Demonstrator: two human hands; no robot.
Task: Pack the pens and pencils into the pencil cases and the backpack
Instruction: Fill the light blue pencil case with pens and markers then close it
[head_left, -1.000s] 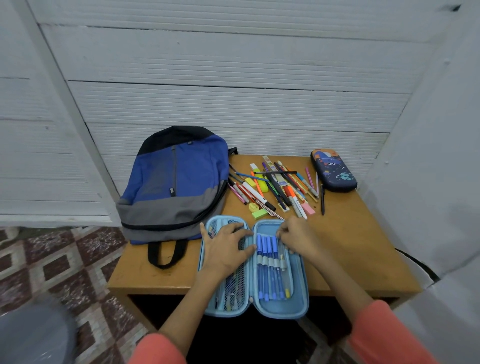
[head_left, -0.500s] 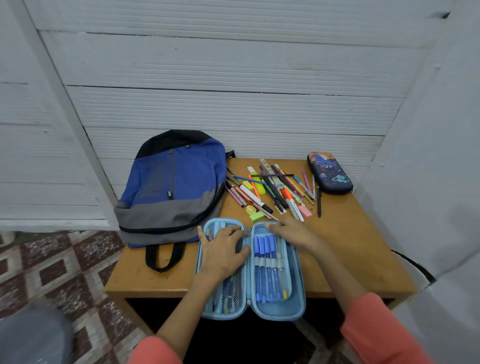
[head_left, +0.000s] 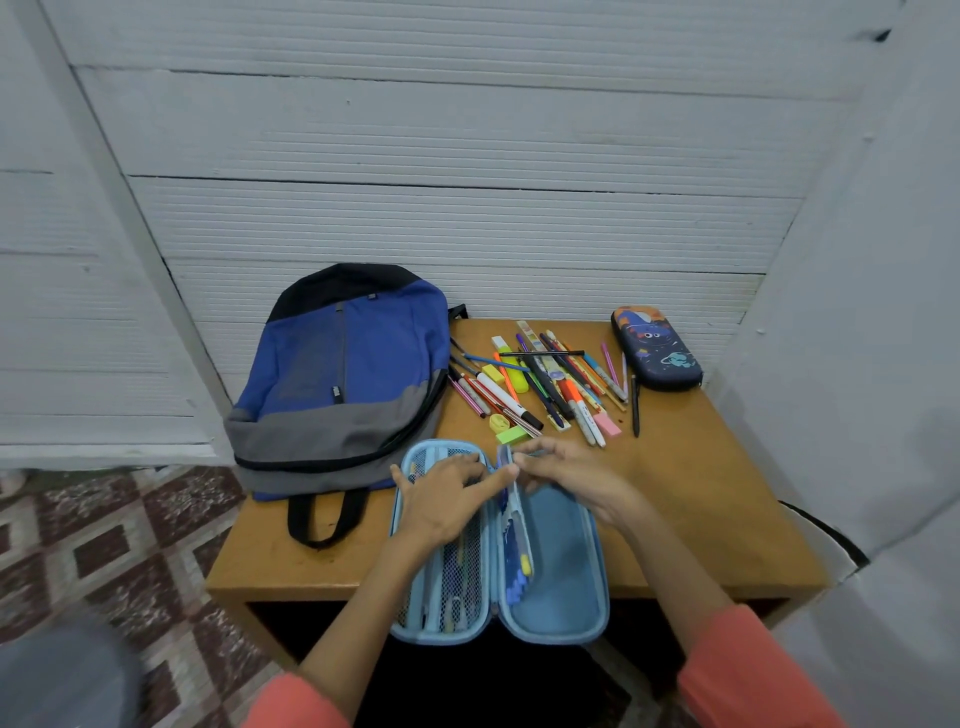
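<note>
A light blue pencil case lies open at the table's front edge, overhanging it. Its inner flap, loaded with blue pens, stands upright between the two halves. My left hand rests flat on the left mesh pocket, with its fingertips against the flap's top. My right hand pinches the flap's top end. The right half of the case shows bare lining. Behind the case, a loose pile of pens and pencils is spread out. A blue and grey backpack lies to the left, zipped.
A dark blue space-print pencil case sits closed at the back right. A green eraser, a yellow sharpener and a pink eraser lie by the pile. The wooden table is boxed in by white walls behind and right.
The pen flap, flat over the right half before, has been lifted upright by my right hand. My left hand stays on the mesh pocket, its fingers now reaching the flap.
</note>
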